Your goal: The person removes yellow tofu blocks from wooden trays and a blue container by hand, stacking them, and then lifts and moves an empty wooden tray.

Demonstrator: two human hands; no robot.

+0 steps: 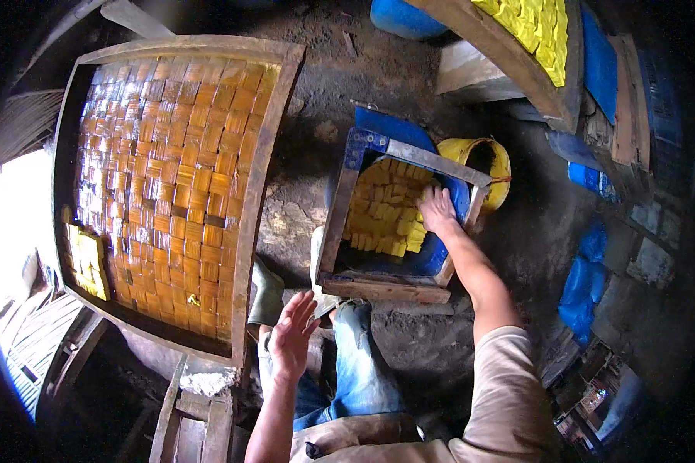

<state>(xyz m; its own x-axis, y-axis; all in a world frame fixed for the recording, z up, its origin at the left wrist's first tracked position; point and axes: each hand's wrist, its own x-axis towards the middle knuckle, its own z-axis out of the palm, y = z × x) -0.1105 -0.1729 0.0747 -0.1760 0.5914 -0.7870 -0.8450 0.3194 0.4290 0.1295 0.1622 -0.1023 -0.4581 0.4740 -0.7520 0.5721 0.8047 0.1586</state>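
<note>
My right hand [438, 210] reaches over the right side of a wooden-framed blue container [457, 193]. Its fingers look somewhat spread and touch the edge of a mass of yellow blocks [386, 202] that look like tofu; what lies under the palm is hidden. The blocks sit close together in rows inside the container. My left hand [292, 336] is raised above my knees, in front of the container's near left corner, fingers extended and holding nothing.
At left stands a large woven tray [274, 177] with a wooden rim, wet and shiny, with several yellow blocks [87, 261] in its near left corner. A yellow bucket [500, 174] lies beyond the container. More yellow pieces [529, 31] fill another tray, upper right. Blue plastic [581, 289] lies at right.
</note>
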